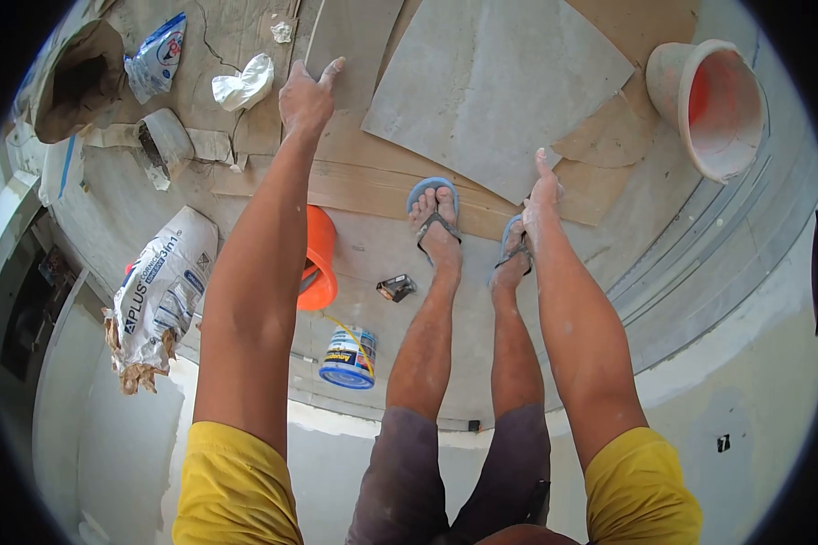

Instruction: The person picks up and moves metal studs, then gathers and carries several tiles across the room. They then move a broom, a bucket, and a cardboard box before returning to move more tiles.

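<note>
My left hand (pixel 307 100) reaches forward beside a narrow grey board (pixel 353 36), overlapping its left edge in this view. Its thumb stands apart from the fingers, and nothing shows between them. My right hand (pixel 543 202) hangs near the lower corner of a large grey square board (pixel 500 86), thumb stretched forward and the other fingers mostly hidden behind the hand. Whitish dust coats the fingers of the right hand. Under both boards lies brown cardboard (pixel 373 173).
My sandalled feet (pixel 441 227) stand between the arms. Nearby are an orange bucket (pixel 320 254), a blue-and-white tub (pixel 350 354), a small black item (pixel 396 288) and a printed sack (pixel 168 286). A stained bucket (pixel 723 109) lies right; a blue-and-white bag (pixel 157 59) and crumpled white bag (pixel 244 84) lie left.
</note>
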`<act>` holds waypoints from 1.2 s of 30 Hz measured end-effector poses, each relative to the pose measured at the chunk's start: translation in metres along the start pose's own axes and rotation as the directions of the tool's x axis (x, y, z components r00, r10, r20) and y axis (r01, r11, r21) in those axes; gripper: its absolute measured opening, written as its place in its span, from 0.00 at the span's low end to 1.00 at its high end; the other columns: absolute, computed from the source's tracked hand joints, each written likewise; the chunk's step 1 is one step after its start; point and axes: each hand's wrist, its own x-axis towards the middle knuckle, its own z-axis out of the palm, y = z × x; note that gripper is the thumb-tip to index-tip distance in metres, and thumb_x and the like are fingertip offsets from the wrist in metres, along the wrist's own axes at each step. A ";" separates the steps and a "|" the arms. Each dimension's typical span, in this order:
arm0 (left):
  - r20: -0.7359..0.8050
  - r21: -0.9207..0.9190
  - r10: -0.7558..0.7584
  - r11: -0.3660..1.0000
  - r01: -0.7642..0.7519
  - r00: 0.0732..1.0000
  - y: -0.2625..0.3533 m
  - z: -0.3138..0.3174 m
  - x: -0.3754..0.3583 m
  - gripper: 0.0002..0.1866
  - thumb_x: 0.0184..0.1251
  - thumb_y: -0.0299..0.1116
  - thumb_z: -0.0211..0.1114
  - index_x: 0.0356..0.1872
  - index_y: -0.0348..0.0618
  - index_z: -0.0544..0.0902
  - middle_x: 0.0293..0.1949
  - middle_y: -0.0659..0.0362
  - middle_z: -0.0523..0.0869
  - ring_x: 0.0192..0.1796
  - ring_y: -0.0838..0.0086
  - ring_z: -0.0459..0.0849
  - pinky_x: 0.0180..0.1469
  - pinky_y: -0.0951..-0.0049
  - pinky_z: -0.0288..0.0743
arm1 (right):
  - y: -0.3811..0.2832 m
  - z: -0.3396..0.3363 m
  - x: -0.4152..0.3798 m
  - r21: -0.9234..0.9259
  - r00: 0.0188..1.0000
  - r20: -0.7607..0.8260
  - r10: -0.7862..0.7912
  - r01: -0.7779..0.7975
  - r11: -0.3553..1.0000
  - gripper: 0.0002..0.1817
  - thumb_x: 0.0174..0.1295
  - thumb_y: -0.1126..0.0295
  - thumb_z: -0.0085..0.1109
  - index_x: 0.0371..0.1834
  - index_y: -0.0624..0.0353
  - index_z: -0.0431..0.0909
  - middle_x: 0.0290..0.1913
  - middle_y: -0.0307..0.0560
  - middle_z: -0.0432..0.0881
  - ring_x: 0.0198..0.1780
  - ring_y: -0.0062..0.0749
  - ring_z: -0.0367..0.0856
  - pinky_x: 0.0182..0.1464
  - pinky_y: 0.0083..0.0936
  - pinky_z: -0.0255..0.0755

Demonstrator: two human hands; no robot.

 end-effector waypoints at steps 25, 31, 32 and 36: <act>0.006 -0.123 0.086 0.989 -0.085 0.996 0.002 0.056 -0.057 0.31 0.66 0.59 0.51 0.37 0.32 0.75 0.38 0.41 0.81 0.47 0.47 0.77 0.54 0.54 0.63 | 0.023 0.033 -0.040 -0.146 0.978 -0.152 -0.143 0.120 0.982 0.40 0.49 0.59 0.64 0.60 0.74 0.57 0.59 0.62 0.62 0.62 0.46 0.63 0.65 0.35 0.56; 0.078 -0.166 0.025 0.986 -0.011 0.997 0.006 0.021 -0.082 0.29 0.67 0.56 0.50 0.38 0.32 0.75 0.38 0.40 0.82 0.45 0.47 0.79 0.54 0.55 0.64 | 0.009 -0.039 -0.027 0.271 0.947 0.285 -0.148 0.068 0.960 0.36 0.52 0.63 0.66 0.58 0.73 0.61 0.54 0.57 0.72 0.58 0.40 0.69 0.62 0.35 0.60; 0.122 -0.238 0.009 0.971 0.020 0.993 0.011 0.007 -0.089 0.28 0.67 0.55 0.50 0.39 0.32 0.75 0.38 0.39 0.82 0.45 0.47 0.79 0.53 0.55 0.65 | -0.007 -0.051 -0.050 0.285 0.929 0.326 -0.176 0.080 0.955 0.34 0.53 0.66 0.66 0.59 0.71 0.62 0.53 0.55 0.73 0.57 0.39 0.70 0.61 0.36 0.63; 0.211 -0.401 0.024 0.914 0.064 0.977 0.030 -0.061 -0.109 0.27 0.66 0.53 0.52 0.41 0.32 0.75 0.39 0.37 0.81 0.46 0.45 0.79 0.50 0.55 0.68 | -0.071 -0.112 -0.108 0.095 0.786 0.601 -0.142 0.106 0.990 0.31 0.54 0.72 0.65 0.60 0.66 0.62 0.54 0.51 0.74 0.55 0.38 0.73 0.58 0.34 0.68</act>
